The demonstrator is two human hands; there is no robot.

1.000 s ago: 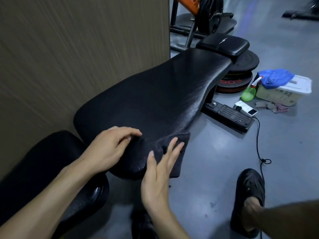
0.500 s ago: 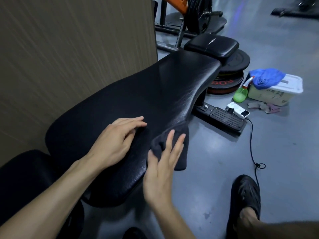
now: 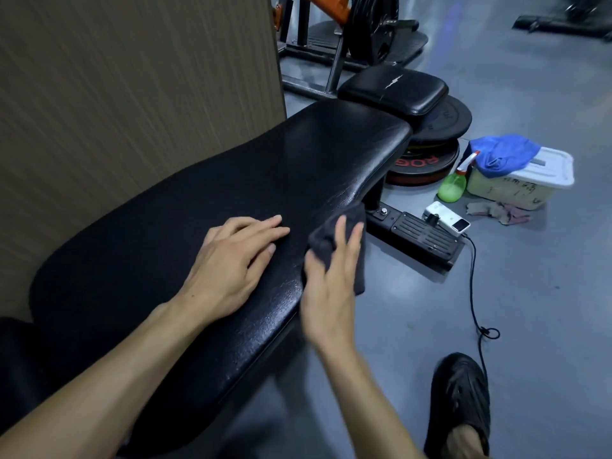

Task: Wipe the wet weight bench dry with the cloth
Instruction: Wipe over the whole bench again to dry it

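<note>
Black weight bench (image 3: pixel 231 180), grey gym floor (image 3: pixel 530 293)

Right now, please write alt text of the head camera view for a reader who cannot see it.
A person's right hand presses a dark cloth with straight fingers against the side edge of a black weight bench, while the left hand rests flat on the pad. On the grey floor beyond stand a green spray bottle, a white box and stacked weight plates.

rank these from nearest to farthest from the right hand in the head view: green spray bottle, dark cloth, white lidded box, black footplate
1. dark cloth: under the right hand, on the bench's side edge.
2. black footplate: on the floor just beyond the cloth.
3. green spray bottle: farther right, leaning against the box.
4. white lidded box: farthest, behind the bottle.
</note>
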